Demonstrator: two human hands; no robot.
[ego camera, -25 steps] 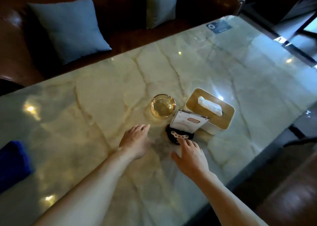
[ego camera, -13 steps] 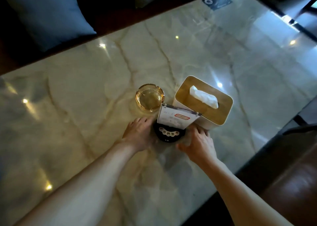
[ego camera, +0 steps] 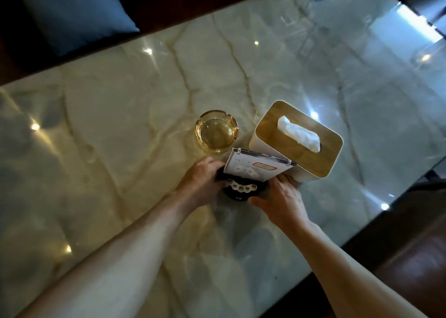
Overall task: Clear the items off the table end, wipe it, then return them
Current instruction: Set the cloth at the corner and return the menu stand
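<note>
Left hand point(ego camera: 201, 181) and right hand point(ego camera: 281, 198) clasp the black call-button stand point(ego camera: 241, 189) (card upright) from either side. The glass ashtray point(ego camera: 216, 131) sits just beyond it, the tissue box point(ego camera: 298, 141) to the right.

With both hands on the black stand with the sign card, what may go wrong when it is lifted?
1. The left hand and right hand grip only the black base; the tall sign card could tip.
2. The glass ashtray and tissue box stand very close, so a swing may knock them across the glossy table.
</note>
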